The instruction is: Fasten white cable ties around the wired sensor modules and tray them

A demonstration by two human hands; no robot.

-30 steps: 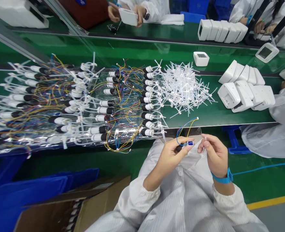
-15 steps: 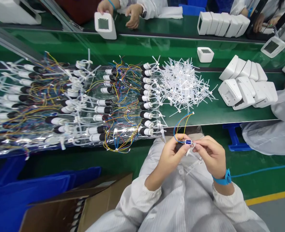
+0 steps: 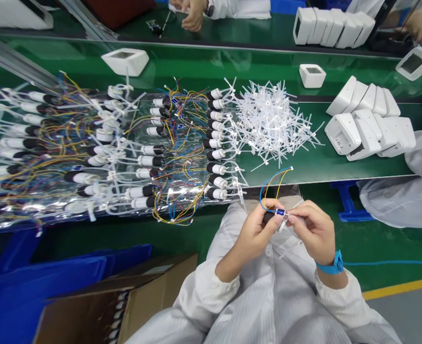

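Note:
Above my lap, my left hand [image 3: 256,230] is closed around a small pump, whose black end [image 3: 268,217] shows between the fingers. Along with it, the thumb and fingers hold a little blue solenoid valve [image 3: 280,212] in a metal frame. Blue, red and yellow wires [image 3: 262,191] loop up from the valve to a small white plug. My right hand [image 3: 314,231] pinches a thin translucent tube [image 3: 287,217] at the valve's right end; whether it is pushed on, I cannot tell. Another pale tube hangs below the fingers.
Rows of pumps with wires and tubes [image 3: 216,155] lie on clear plastic at left. A heap of white tube connectors [image 3: 273,124] is ahead. White device housings [image 3: 370,134] stand at right; another white device [image 3: 125,62] sits beyond. Co-workers' hands [image 3: 192,14] show opposite. A cardboard box [image 3: 160,294] stands below left.
Opposite, a co-worker's white screen device has left that person's hand and now sits on the green strip further left. My hands keep nearly the same hold, with fingertips slightly shifted.

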